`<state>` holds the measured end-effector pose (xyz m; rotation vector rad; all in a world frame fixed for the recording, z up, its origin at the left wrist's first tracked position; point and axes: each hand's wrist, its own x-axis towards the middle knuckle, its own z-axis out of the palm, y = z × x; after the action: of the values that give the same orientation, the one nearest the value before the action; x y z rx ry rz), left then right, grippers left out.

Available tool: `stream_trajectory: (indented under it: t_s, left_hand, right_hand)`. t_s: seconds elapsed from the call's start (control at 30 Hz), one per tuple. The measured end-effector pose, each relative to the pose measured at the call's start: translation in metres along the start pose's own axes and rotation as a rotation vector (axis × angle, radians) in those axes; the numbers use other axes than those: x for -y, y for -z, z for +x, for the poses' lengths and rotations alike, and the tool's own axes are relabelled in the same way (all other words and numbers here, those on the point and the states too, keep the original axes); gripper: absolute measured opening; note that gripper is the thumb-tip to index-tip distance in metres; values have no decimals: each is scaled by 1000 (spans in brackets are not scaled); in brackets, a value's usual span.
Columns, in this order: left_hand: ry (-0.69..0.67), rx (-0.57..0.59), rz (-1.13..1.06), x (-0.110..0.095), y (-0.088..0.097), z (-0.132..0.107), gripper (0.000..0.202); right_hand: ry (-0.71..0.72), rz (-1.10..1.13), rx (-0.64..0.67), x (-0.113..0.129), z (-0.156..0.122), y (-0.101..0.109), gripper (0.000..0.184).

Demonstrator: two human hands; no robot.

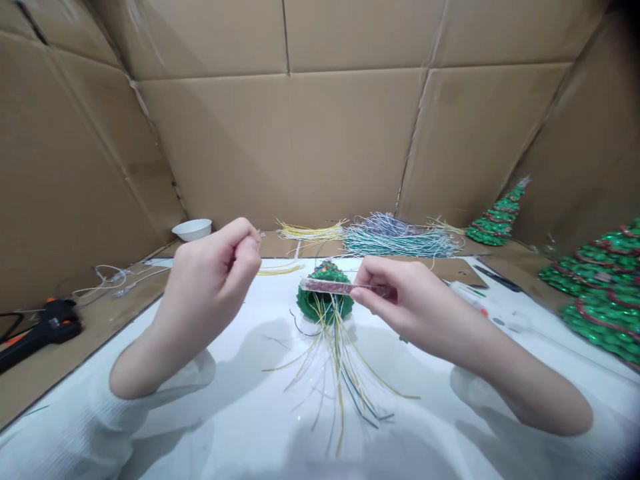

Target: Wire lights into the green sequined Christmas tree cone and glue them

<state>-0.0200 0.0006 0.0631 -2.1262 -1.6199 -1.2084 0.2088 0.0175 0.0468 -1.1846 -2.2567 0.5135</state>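
My right hand (400,290) pinches a flat reddish-brown strip with pale edges (325,287) between thumb and fingers. I cannot tell exactly what the strip is. It is held level, across the view of a small green Christmas tree (306,308) lying on its side, base towards me. From its hollow base, yellow, white and dark green wires (341,353) fan out over the white work surface. My left hand (215,280) is raised to the left of the tree with its fingers closed. A tiny, blurred bit shows at its fingertips, too small to name.
Bundles of yellow (313,231) and green-white wires (400,241) lie along the back. A white bowl (193,230) and a black glue gun (47,327) are at left. Finished trees (500,217) stand at right, near a black cutter knife (497,278). Cardboard walls (350,133) enclose the table.
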Motion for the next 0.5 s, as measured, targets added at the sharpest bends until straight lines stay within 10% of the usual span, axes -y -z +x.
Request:
stream_trajectory:
  t_s: [0.5]
  left_hand:
    - [-671,-87,245,0,-19,-18,11]
  right_hand:
    - [-46,63,15,3,1,-3,16]
